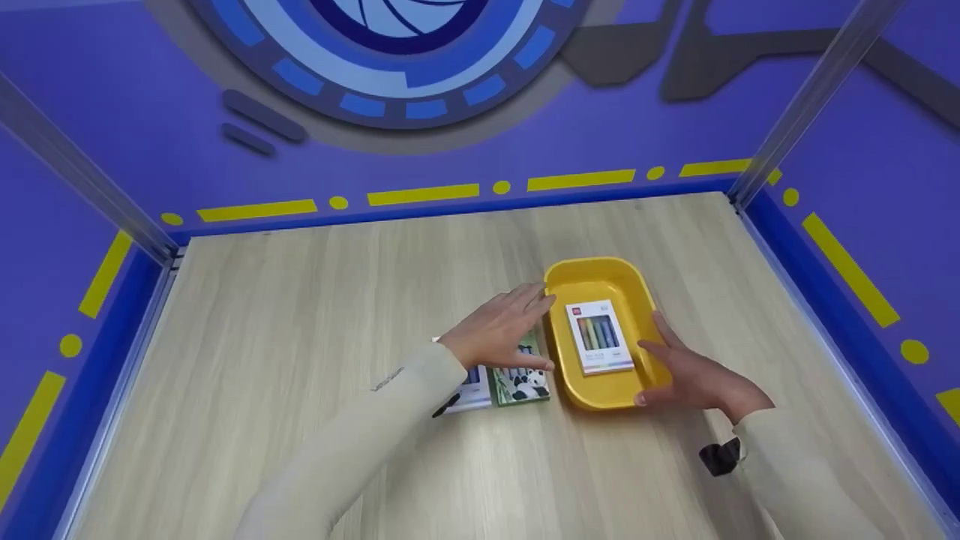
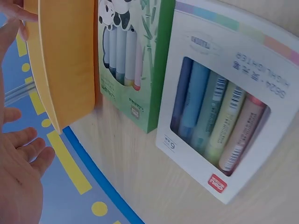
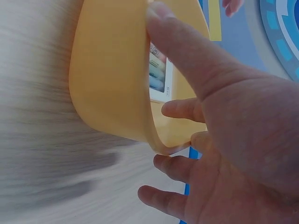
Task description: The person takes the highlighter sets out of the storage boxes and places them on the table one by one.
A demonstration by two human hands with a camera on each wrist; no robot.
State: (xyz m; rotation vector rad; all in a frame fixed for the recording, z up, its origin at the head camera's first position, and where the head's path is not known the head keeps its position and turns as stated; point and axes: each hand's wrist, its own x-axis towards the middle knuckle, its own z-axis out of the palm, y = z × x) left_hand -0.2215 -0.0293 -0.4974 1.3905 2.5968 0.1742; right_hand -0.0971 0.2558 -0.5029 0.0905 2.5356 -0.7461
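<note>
A yellow plastic bin (image 1: 607, 391) stands on the table with a white box of coloured highlighters (image 1: 600, 360) lying in it, window side up. My left hand (image 1: 495, 326) is at the bin's left rim, fingers and thumb spread. Beneath that hand, left of the bin, lie a green panda box of pens (image 2: 152, 93) and a second white highlighter box (image 2: 187, 140), side by side and partly hidden in the head view. My right hand (image 1: 694, 375) is at the bin's right side. Its thumb touches the rim in the right wrist view, and one straight finger reaches over the inside.
The wooden table (image 1: 315, 322) is bordered by purple-blue panels (image 1: 420, 169) with yellow dashes at the back and both sides. Metal posts (image 1: 810, 97) stand at the back corners. A black wrist device (image 1: 721, 457) sits at the right sleeve.
</note>
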